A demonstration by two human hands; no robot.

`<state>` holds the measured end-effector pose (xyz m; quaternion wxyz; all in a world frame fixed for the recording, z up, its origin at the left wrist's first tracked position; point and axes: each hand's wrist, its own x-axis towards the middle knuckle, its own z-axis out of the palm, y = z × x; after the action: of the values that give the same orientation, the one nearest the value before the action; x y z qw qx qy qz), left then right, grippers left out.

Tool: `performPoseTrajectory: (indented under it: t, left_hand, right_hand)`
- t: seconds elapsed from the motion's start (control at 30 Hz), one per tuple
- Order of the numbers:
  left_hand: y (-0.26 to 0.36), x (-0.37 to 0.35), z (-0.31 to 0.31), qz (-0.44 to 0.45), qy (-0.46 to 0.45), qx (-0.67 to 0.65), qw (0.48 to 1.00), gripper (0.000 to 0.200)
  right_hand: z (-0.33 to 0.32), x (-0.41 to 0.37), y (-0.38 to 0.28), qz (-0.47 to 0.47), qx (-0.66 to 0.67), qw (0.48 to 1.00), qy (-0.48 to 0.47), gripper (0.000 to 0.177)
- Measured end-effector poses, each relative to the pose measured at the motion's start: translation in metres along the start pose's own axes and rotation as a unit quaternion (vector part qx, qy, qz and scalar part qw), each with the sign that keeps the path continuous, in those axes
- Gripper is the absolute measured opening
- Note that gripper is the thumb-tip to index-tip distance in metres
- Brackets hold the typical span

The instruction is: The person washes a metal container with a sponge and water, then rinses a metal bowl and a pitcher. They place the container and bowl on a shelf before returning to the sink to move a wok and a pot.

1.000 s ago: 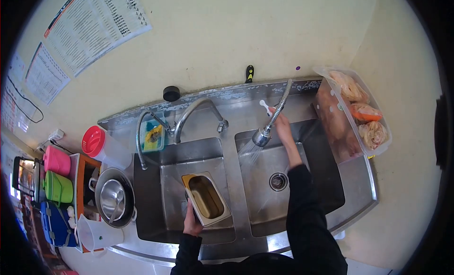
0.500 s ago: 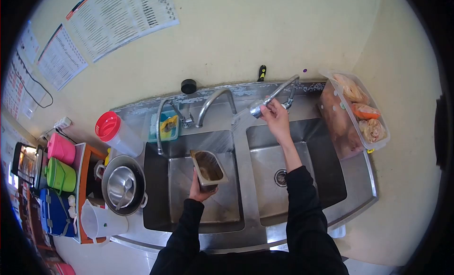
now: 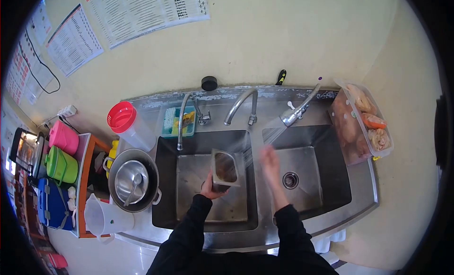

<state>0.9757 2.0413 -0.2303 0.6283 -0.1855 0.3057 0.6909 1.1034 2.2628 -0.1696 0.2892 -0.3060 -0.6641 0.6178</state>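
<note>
Here's the twin-basin rectangular grey steel sink (image 3: 257, 180), with the rectangular clear plastic tub (image 3: 346, 133) right! Left, a round silver metal bowl (image 3: 124, 179) sits inside the round grey metal pot (image 3: 154, 179).

Likely a kitchen: double sink (image 3: 259, 180), stacked pots (image 3: 134, 154).

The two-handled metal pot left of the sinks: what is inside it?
A smaller metal bowl sits in the pot, with a spoon-shaped utensil in it. Whatever lies under the bowl is covered.
</note>
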Motion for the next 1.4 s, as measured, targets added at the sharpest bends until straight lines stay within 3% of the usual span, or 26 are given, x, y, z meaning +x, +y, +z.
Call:
performPoseTrajectory:
  t: [0.03,0.1,0.13,0.2,0.33,0.4,0.47,0.5,0.57,0.67,0.7,0.87,1.0,1.13,1.2,1.27,1.3,1.33,1.4]
  left_hand:
    - [-0.005,-0.003,-0.003,0.048,-0.064,0.14,0.987,0.064]
    - [-0.006,-0.018,0.012,0.019,-0.014,0.15,0.988,0.063]
    - [-0.006,-0.023,0.016,0.005,0.01,0.154,0.988,0.063]
    - [-0.008,-0.022,0.008,0.004,-0.028,0.153,0.988,0.058]
    - [-0.012,-0.027,0.001,0.047,-0.077,0.182,0.979,0.057]
    - [-0.013,-0.022,-0.009,0.084,-0.086,0.175,0.977,0.057]
    - [-0.005,-0.039,0.004,0.016,-0.05,0.15,0.987,0.057]
    - [-0.005,-0.047,0.008,-0.021,-0.031,0.137,0.99,0.057]
    - [-0.008,-0.038,-0.002,-0.008,-0.055,0.118,0.991,0.057]
    - [-0.008,-0.035,-0.003,0.057,-0.081,0.134,0.986,0.055]
    - [-0.008,-0.033,-0.002,0.087,-0.089,0.144,0.982,0.055]
    - [-0.001,-0.027,0.021,0.047,-0.056,0.107,0.992,0.06]
    - [0.004,-0.025,0.032,0.076,-0.036,0.083,0.993,0.06]
    - [0.001,-0.004,0.024,0.107,0.02,0.095,0.989,0.062]
    - [-0.01,0.002,0.023,0.277,0.142,0.189,0.931,0.066]
    - [-0.016,0.007,0.017,0.428,0.214,0.318,0.818,0.079]
    - [-0.017,-0.009,0.03,0.469,0.257,0.357,0.766,0.085]
    - [-0.018,-0.019,0.035,0.478,0.281,0.371,0.745,0.086]
    - [-0.016,-0.031,0.036,0.496,0.328,0.397,0.699,0.087]
  right_hand:
    - [0.032,-0.038,-0.011,-0.09,-0.139,0.973,-0.161,0.043]
    - [0.059,-0.057,-0.035,-0.165,-0.208,0.923,-0.279,0.046]
    - [0.068,-0.059,-0.038,-0.176,-0.235,0.908,-0.298,0.048]
    - [0.081,-0.053,-0.044,-0.201,-0.289,0.874,-0.335,0.053]
    - [0.085,-0.027,-0.039,-0.154,-0.336,0.885,-0.282,0.053]
    - [0.092,-0.031,-0.032,-0.213,-0.351,0.87,-0.272,0.053]
    - [0.089,-0.039,-0.035,-0.269,-0.374,0.846,-0.268,0.052]
    - [0.087,-0.037,-0.028,-0.198,-0.34,0.878,-0.271,0.052]
    - [0.086,-0.017,-0.011,-0.065,-0.263,0.925,-0.267,0.052]
    - [0.082,-0.02,-0.003,0.052,-0.318,0.924,-0.207,0.047]
    - [0.081,-0.023,0.002,0.049,-0.285,0.944,-0.159,0.046]
    - [0.097,-0.062,0.02,0.003,-0.149,0.989,0.022,0.05]
    - [0.088,-0.089,0.014,0.099,-0.169,0.98,-0.046,0.052]
    - [0.079,-0.1,0.009,0.063,-0.212,0.975,-0.008,0.039]
    - [0.077,-0.099,0.008,0.003,-0.231,0.973,-0.002,0.035]
    - [0.079,-0.097,0.002,0.007,-0.236,0.971,-0.026,0.029]
    - [0.08,-0.098,-0.013,0.027,-0.258,0.964,-0.053,0.028]
    - [0.082,-0.099,-0.03,0.046,-0.279,0.956,-0.08,0.026]
    - [0.088,-0.104,-0.067,-0.041,-0.363,0.928,-0.079,0.023]
